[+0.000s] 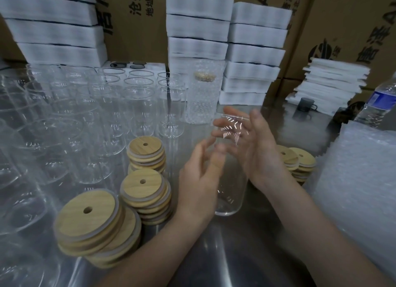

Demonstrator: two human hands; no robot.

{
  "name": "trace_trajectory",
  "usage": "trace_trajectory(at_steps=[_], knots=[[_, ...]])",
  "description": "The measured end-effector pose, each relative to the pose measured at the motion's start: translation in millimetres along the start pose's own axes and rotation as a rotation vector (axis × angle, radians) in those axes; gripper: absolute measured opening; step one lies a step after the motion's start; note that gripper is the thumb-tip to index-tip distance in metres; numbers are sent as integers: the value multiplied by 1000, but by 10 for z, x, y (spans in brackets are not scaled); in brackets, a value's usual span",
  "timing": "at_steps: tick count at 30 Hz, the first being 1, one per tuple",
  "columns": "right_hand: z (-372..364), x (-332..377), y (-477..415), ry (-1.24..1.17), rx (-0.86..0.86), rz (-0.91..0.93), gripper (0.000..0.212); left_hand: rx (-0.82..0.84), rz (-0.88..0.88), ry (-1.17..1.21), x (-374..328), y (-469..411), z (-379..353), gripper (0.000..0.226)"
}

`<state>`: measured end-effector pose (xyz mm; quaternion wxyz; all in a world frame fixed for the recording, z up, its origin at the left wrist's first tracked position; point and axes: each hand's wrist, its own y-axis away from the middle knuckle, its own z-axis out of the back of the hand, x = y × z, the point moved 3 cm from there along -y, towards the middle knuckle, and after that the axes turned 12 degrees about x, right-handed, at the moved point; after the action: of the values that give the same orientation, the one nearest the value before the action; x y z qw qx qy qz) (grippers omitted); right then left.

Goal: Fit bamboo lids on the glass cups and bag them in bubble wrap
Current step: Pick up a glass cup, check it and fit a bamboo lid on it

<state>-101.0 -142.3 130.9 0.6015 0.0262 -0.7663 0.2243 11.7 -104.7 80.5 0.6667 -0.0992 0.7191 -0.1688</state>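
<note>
Cup (231, 196) stands upright, without a lid, on the metal table (235, 254), between both hands. Left hand (199, 179): fingers nearly straight and spread, at the cup's left side. Right hand (259, 149): open, palm toward the cup, fingers seen through the glass. Blur prevents confirming contact on either side. Lid stacks (145, 186) lie just left; further lids (300, 158) right. One wrapped cup (202, 98) stands behind, beside rows of bare cups (139, 106). Bubble bags (360, 179) are piled at far right.
</note>
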Motion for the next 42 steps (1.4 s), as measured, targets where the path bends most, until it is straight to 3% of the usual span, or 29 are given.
trace_trajectory(at_steps=[3, 6, 9, 12, 16, 21, 23, 30, 36, 42], knots=[[53, 60, 6, 15, 55, 26, 77, 45, 20, -170, -11, 6, -4, 72], [107, 88, 17, 62, 25, 80, 45, 6, 39, -419, -39, 1, 22, 84], [102, 70, 20, 101, -15, 104, 47, -46, 5, -552, -82, 16, 26, 94], [84, 97, 41, 148, -57, 143, 54, -74, -60, -691, -133, 16, 18, 95], [58, 120, 77, 197, -123, 164, 40, -91, -159, -892, -145, 2, 17, 94], [77, 117, 79, 14, -215, 112, 27, -98, -261, -963, -123, 10, -5, 91], [95, 122, 71, -64, -198, 98, 25, -92, -301, -946, -113, 4, -6, 90], [96, 134, 43, -283, -85, 86, 49, -88, -335, -815, -84, -29, 27, 91], [127, 120, 4, -407, 113, 83, 44, -122, -267, -534, -56, 0, 47, 93], [99, 191, 23, -184, 335, 158, 53, -93, -132, -344, -1, 23, 48, 90]])
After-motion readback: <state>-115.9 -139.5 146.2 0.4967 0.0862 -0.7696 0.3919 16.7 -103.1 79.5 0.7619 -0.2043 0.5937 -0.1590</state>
